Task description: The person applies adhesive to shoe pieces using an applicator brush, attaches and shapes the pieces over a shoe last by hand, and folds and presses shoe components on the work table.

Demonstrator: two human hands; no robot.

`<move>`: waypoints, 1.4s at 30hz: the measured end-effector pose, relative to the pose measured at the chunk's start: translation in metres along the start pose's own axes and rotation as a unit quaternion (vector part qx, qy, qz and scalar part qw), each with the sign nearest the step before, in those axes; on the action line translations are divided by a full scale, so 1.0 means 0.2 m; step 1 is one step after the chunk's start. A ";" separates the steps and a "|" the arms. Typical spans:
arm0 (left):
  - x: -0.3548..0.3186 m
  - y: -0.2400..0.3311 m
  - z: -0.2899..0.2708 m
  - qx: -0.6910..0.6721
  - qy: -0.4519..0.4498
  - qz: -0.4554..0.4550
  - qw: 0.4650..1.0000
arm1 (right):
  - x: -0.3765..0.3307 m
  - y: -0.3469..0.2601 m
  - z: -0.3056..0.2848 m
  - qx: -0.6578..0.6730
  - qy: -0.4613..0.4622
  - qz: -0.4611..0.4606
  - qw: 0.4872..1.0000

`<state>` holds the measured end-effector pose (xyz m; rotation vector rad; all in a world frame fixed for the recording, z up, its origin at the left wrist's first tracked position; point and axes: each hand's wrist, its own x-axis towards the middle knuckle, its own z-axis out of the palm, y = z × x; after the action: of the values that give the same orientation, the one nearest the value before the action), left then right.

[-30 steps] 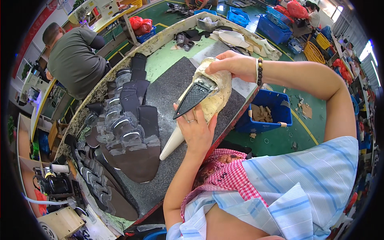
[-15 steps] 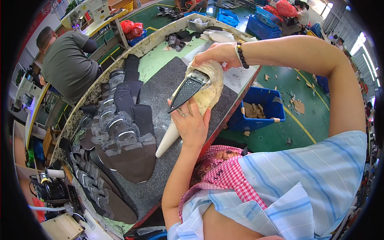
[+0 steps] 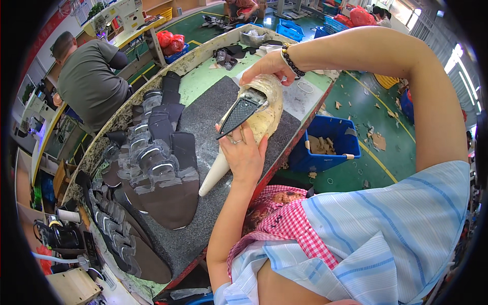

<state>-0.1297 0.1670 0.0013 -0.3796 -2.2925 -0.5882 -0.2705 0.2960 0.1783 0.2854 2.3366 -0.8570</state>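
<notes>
My left hand (image 3: 243, 155) is closed around the lower part of a black tapered piece (image 3: 240, 116) with a crosshatched surface. The thumb lies against a cream, glue-crusted container (image 3: 273, 113). The black piece's wide upper end meets a dark opening in that container. A long white tapered spout (image 3: 216, 173) points from beneath my left hand toward the table's near side. My right hand (image 3: 269, 66) bends over the container's far end, thumb on its crusted top and fingers curled round the right side. Whether anything else sits under those fingers is hidden.
Overlapping dark padded pieces (image 3: 161, 198) with clear curved parts cover the table's left side. A dark grey mat (image 3: 203, 109) lies under the container. Beyond the red table edge stands a blue bin (image 3: 333, 143) with scraps. A person in grey (image 3: 91, 81) sits at far left.
My right hand and forearm have shifted slightly up and left, with the elbow higher in view. The left hand keeps its grip. The whole view has tilted a little.
</notes>
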 end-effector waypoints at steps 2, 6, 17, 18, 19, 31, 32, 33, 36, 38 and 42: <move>0.00 0.00 0.00 -0.004 0.003 0.001 1.000 | 0.01 -0.01 -0.01 -0.023 -0.005 0.006 1.000; -0.02 0.00 0.00 0.001 -0.004 -0.012 1.000 | 0.00 -0.05 0.01 -0.098 0.010 0.018 0.995; -0.01 0.01 -0.01 -0.009 0.008 -0.017 1.000 | -0.10 0.03 -0.07 0.052 -0.109 -0.030 0.992; -0.01 0.01 -0.01 -0.012 0.007 -0.016 1.000 | -0.10 0.03 -0.08 0.065 -0.116 -0.003 0.991; -0.01 0.01 0.00 -0.015 0.003 -0.016 1.000 | -0.10 0.02 -0.09 0.064 -0.141 -0.002 0.988; -0.01 0.00 0.00 -0.030 0.006 -0.026 0.999 | -0.10 0.04 -0.02 0.097 -0.092 -0.003 0.991; 0.00 0.00 0.00 -0.031 0.009 -0.026 0.999 | -0.10 0.03 -0.02 0.097 -0.091 0.000 0.991; 0.00 0.01 0.00 -0.034 0.009 -0.027 0.999 | -0.11 0.02 -0.01 0.090 -0.079 0.004 0.993; -0.01 0.00 0.01 -0.035 0.007 -0.028 0.999 | -0.11 -0.01 0.01 0.063 -0.052 0.021 0.996; -0.01 0.00 0.01 -0.041 0.006 -0.032 0.999 | -0.10 -0.03 0.01 0.042 -0.035 0.034 0.998; -0.02 0.01 0.02 -0.043 0.005 -0.033 0.999 | -0.11 -0.05 0.01 0.022 -0.046 0.044 0.998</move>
<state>-0.1286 0.1699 -0.0031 -0.3424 -2.2817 -0.7219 -0.2574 0.2865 0.1958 0.3577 2.2054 -0.8621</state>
